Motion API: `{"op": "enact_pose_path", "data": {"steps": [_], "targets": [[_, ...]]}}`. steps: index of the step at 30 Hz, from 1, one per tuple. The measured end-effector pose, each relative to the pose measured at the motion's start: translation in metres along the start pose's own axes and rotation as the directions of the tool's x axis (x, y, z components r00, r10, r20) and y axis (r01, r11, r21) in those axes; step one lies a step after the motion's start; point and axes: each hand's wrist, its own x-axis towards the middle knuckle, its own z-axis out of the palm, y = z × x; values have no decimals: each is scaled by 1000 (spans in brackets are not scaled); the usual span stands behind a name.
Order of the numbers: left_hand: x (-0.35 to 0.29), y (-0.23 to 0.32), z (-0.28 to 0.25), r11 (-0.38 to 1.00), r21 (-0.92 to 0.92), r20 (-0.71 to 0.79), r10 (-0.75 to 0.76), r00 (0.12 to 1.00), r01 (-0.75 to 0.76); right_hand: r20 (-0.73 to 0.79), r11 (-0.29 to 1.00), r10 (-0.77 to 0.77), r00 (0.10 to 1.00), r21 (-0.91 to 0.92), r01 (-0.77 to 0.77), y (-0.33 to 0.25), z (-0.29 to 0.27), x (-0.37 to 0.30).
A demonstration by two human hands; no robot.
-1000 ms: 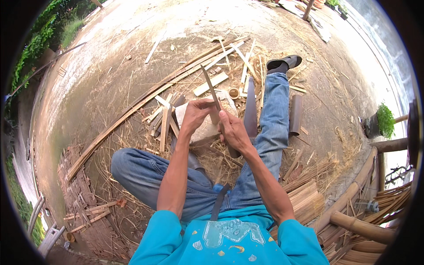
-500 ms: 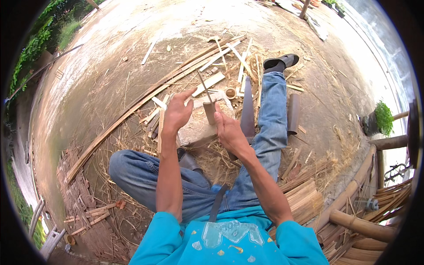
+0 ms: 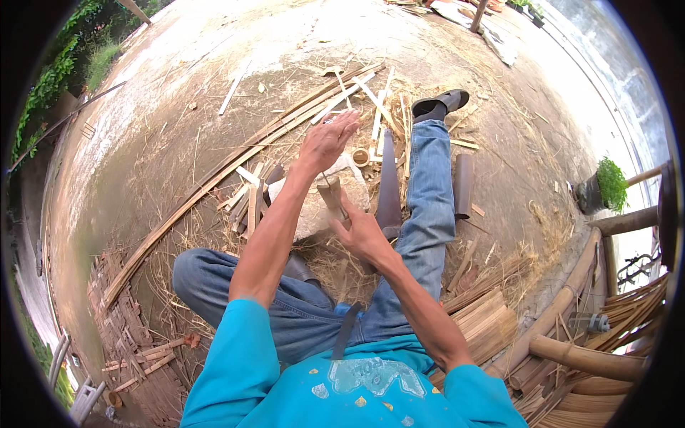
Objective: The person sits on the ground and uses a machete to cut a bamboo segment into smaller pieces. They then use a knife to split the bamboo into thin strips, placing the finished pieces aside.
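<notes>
My right hand (image 3: 362,234) is closed on a short brownish piece of bamboo (image 3: 330,196), held tilted over a pale stone block (image 3: 308,217). A thin dark strip shows at the piece's far end, partly hidden by my left hand; I cannot tell whether it is a blade or a rod. My left hand (image 3: 328,145) is just beyond the piece, palm down, its fingers stretched out together toward the far right. To the right of the block lies a long dark tapered blade (image 3: 389,185), like a hand saw's. A small bamboo ring (image 3: 361,157) sits at the block's far edge.
Long bamboo strips (image 3: 235,153) run diagonally on the left. Several pale slats (image 3: 379,103) and shavings lie beyond the block. A dark half-round tube (image 3: 462,187) is beside my outstretched right leg (image 3: 430,192). Split bamboo (image 3: 489,321) and thick poles (image 3: 585,359) are at the right.
My left hand has moved forward and to the right, now over the thin strip. The bamboo piece in my right hand has tipped and shifted slightly left and nearer. The view has shifted slightly.
</notes>
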Motion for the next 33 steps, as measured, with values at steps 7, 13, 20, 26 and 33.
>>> {"op": "enact_pose_path", "data": {"steps": [7, 13, 20, 26, 33], "targets": [[-28, -7, -17, 961, -269, -501, -188, 845, 55, 105, 992, 78, 991, -110, -66, 15, -2, 7], [-149, -6, 41, 903, -238, -292, -418, 861, 358, 128, 965, 256, 958, -89, -246, 11, -53, 11], [-148, -24, 92, 718, -523, 57, -509, 859, 460, -8, 886, 242, 970, -406, -224, 39, -61, 7], [-138, -21, 94, 762, -484, -3, -493, 870, 430, -174, 975, 177, 969, -102, -196, 110, -49, -1], [-141, -30, 81, 388, -786, 311, -425, 850, 482, -173, 742, 532, 829, 566, -359, 125, -1, 43]]}}
